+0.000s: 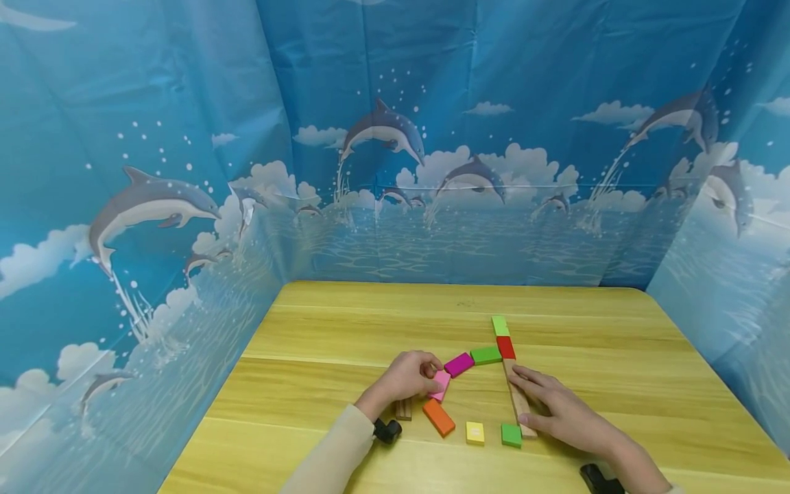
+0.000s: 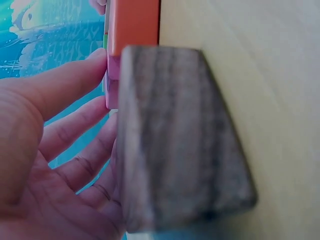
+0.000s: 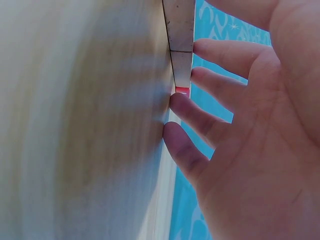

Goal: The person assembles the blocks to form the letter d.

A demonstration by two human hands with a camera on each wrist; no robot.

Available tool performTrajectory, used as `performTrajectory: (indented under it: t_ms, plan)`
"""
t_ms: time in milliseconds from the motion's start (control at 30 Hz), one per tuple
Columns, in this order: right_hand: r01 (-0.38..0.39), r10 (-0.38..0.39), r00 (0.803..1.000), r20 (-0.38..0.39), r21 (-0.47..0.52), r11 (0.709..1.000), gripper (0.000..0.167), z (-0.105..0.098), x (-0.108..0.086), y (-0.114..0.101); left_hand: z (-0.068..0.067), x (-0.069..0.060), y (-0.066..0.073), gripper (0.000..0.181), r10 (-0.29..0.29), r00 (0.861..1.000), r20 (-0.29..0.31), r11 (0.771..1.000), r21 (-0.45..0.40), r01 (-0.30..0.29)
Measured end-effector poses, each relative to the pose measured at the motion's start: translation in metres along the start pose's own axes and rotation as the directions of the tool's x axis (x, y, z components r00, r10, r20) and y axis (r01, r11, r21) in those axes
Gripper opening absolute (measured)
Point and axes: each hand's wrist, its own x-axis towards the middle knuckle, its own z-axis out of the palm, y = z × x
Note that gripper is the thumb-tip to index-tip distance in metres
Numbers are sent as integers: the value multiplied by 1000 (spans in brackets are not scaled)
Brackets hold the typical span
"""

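On the table, a pink block (image 1: 441, 385) lies flat, with my left hand (image 1: 407, 376) pinching it between thumb and fingers. Just beyond it comes a magenta block (image 1: 459, 365), and nearer me an orange block (image 1: 439, 418). My right hand (image 1: 560, 408) rests its fairly straight fingers along the outer side of a row of plain wooden blocks (image 1: 517, 394). A seam between two wooden blocks (image 3: 181, 25) shows in the right wrist view. Large and blurred in the left wrist view, a plain wooden block (image 2: 175, 140) hides part of the left fingers.
A green block (image 1: 486, 355) joins the magenta one to the row's far part, where a red block (image 1: 505, 347) and a light green block (image 1: 500, 325) lie. Nearer me are a yellow block (image 1: 474, 433) and a green square block (image 1: 511, 435). A dolphin-print curtain (image 1: 432, 240) surrounds the table.
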Motion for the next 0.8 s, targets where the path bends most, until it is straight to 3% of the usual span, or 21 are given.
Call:
performTrajectory:
  t_ms: [800]
  plan:
    - [0,0,1000,-1,10,1000,74,1,0,-1,2,1,1,27,-1,1000,3,1000,26,1]
